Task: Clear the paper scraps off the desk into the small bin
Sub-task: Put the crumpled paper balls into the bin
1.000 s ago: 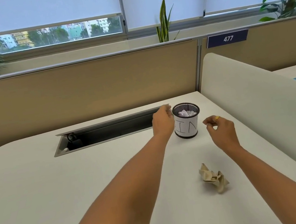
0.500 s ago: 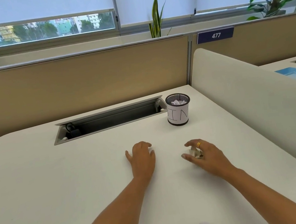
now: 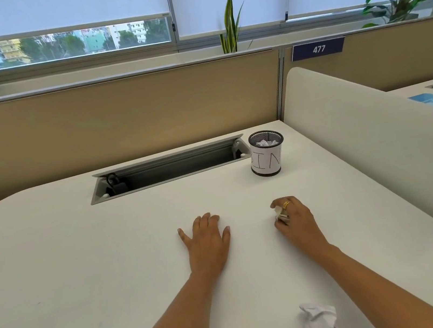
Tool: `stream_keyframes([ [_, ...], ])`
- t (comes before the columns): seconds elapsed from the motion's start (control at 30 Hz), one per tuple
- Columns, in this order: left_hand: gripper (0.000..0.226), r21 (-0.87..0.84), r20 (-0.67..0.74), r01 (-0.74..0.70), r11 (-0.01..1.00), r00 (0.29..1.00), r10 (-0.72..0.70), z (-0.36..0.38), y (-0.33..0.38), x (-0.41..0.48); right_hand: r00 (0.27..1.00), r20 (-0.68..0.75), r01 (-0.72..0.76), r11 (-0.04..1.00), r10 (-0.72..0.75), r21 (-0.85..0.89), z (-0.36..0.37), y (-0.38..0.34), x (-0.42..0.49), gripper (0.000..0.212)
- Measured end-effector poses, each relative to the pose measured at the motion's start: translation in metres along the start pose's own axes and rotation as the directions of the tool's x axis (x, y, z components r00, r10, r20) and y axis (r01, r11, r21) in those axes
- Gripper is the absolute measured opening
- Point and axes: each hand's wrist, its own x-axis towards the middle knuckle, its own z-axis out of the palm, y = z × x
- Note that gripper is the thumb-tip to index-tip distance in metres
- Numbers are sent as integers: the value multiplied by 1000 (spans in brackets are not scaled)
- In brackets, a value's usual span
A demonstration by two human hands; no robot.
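Note:
A small black mesh bin (image 3: 267, 153) with a paper label reading BIN stands at the back right of the white desk (image 3: 70, 272); white crumpled paper lies inside it. My right hand (image 3: 293, 218) grips a beige crumpled paper scrap (image 3: 280, 214) in front of the bin, low over the desk. My left hand (image 3: 207, 239) rests flat on the desk with fingers spread, holding nothing. A white crumpled paper ball (image 3: 321, 323) lies on the desk near the front edge, between my forearms.
An open cable tray slot (image 3: 170, 168) runs along the back of the desk, left of the bin. A white divider panel (image 3: 359, 127) borders the desk on the right. A beige partition (image 3: 118, 122) stands behind.
Both hands drew back from the bin toward me. My left hand came down flat on the desk. My right hand closed around the beige scrap. The view tilted, showing a white paper ball.

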Motion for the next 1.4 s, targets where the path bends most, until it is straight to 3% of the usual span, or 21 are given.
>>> stream_keyframes([
  [0.17,42,0,9,4,1000,1000,-4,2,-1,0,986,-93,-99,936,138,337,5,-28,6,19],
  [0.27,42,1,-2,0,1000,1000,0,1,0,0,964,-43,-195,809,262,554,5,-41,13,18],
  [0.33,42,-2,-6,-1,1000,1000,1,1,0,0,953,-12,-237,765,304,598,5,-45,18,21],
  [0.53,42,8,-6,0,1000,1000,0,3,0,0,936,24,-306,781,350,545,8,-44,31,17],
  [0.73,42,10,-11,1,1000,1000,-1,4,0,0,903,42,-368,720,427,589,9,-50,38,52],
  [1.03,40,17,-5,-10,1000,1000,10,3,0,3,939,-4,-290,799,344,526,10,-56,45,55],
  [1.2,36,1,-17,-29,1000,999,29,-1,-4,14,960,-33,-240,882,276,405,6,-55,56,57],
  [1.3,39,-16,8,-23,1000,1000,23,-2,-7,26,968,-123,-189,958,218,216,0,-55,67,57],
  [1.4,43,-28,20,-21,999,1000,21,-2,-10,38,974,-198,-99,992,112,75,-9,-56,84,41],
])
